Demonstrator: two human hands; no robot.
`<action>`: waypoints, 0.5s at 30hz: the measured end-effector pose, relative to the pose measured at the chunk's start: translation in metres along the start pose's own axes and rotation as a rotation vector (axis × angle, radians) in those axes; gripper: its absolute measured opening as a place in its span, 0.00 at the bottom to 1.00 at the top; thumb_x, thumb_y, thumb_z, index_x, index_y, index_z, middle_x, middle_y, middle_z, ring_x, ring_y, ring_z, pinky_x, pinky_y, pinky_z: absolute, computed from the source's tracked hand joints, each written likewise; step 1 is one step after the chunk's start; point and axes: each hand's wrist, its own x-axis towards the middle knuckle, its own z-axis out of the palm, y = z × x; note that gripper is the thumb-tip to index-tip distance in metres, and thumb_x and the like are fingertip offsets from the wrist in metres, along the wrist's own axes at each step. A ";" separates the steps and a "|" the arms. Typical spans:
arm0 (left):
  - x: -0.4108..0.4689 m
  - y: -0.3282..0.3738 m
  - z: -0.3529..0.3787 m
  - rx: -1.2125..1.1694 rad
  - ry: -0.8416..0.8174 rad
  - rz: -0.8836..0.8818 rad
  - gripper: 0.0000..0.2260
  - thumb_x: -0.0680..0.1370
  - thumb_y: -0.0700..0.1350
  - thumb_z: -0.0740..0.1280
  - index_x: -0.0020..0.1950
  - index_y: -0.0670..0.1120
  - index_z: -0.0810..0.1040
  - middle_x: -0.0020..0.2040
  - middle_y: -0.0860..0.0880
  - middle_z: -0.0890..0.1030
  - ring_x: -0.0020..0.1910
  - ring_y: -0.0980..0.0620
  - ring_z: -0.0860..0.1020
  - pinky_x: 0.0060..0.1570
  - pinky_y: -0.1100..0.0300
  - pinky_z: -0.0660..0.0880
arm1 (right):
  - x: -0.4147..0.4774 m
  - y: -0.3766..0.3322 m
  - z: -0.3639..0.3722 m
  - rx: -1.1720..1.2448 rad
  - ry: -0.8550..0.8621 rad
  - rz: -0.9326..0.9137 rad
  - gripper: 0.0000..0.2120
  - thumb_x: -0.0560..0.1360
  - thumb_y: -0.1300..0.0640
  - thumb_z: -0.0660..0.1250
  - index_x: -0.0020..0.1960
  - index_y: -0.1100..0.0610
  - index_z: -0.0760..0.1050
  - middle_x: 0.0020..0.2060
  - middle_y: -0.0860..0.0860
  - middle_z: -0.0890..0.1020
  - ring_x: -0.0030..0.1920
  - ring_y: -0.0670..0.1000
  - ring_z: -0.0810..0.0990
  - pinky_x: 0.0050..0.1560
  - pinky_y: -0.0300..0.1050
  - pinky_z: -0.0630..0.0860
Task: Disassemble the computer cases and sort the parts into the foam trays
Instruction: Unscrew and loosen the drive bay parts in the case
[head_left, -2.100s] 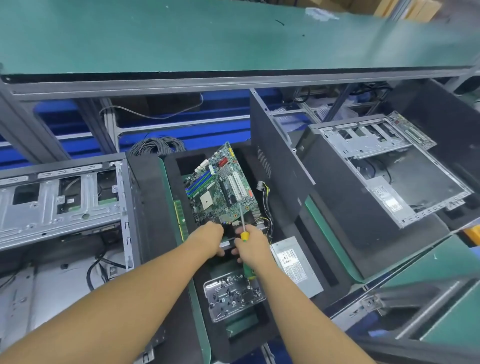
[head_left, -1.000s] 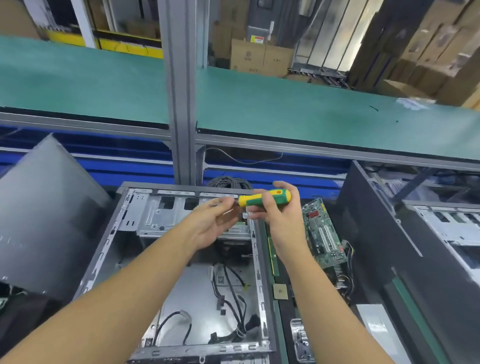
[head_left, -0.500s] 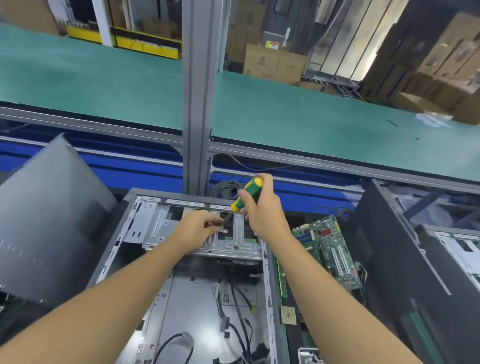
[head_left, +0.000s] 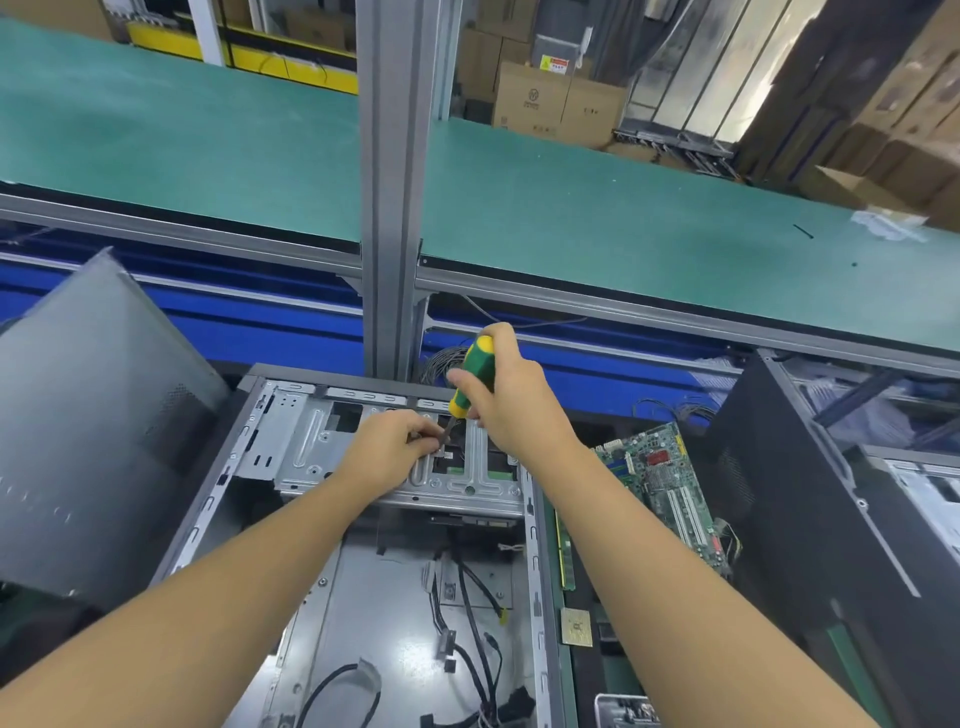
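Observation:
An open grey computer case (head_left: 218, 499) lies flat in front of me, with loose black cables (head_left: 467, 623) on its floor. Across its far end sits a silver drive cage (head_left: 322, 441). My right hand (head_left: 511, 400) grips a green and yellow screwdriver (head_left: 475, 371), tip angled down onto the cage. My left hand (head_left: 395, 441) pinches the screwdriver's shaft near the tip. To the right, a green motherboard (head_left: 670, 493) lies in a black foam tray (head_left: 587, 675) with a memory stick (head_left: 566, 551) and a CPU chip (head_left: 575, 627).
A grey side panel (head_left: 88, 452) leans at the left. A black case panel (head_left: 810, 545) stands at the right, with another opened case (head_left: 930, 499) behind it. A grey frame post (head_left: 389, 208) rises behind the case, under a green shelf (head_left: 623, 218). Cardboard boxes (head_left: 556, 104) stand far back.
Both hands left the motherboard in the foam tray and moved left to the open case. The screwdriver swung from level to tip-down on the drive cage, left fingers now on its shaft.

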 end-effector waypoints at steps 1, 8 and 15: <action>0.000 -0.001 -0.001 -0.018 -0.001 -0.004 0.08 0.78 0.42 0.70 0.55 0.50 0.84 0.48 0.55 0.83 0.44 0.62 0.77 0.46 0.69 0.72 | 0.001 -0.003 0.000 -0.048 -0.029 -0.032 0.17 0.80 0.46 0.66 0.61 0.48 0.61 0.42 0.53 0.79 0.39 0.54 0.82 0.38 0.55 0.82; 0.001 0.007 -0.037 -0.493 -0.135 -0.024 0.22 0.79 0.33 0.65 0.57 0.63 0.79 0.53 0.60 0.84 0.55 0.58 0.81 0.56 0.57 0.78 | 0.032 -0.020 -0.017 -0.166 -0.198 0.025 0.14 0.80 0.53 0.66 0.59 0.54 0.64 0.45 0.57 0.82 0.44 0.59 0.83 0.47 0.58 0.81; 0.005 0.034 -0.056 -0.551 -0.251 0.094 0.13 0.78 0.37 0.68 0.59 0.51 0.82 0.57 0.53 0.84 0.58 0.55 0.81 0.62 0.56 0.74 | 0.032 -0.026 -0.005 -0.380 -0.102 -0.031 0.23 0.74 0.40 0.72 0.49 0.55 0.65 0.36 0.50 0.72 0.33 0.50 0.72 0.28 0.43 0.65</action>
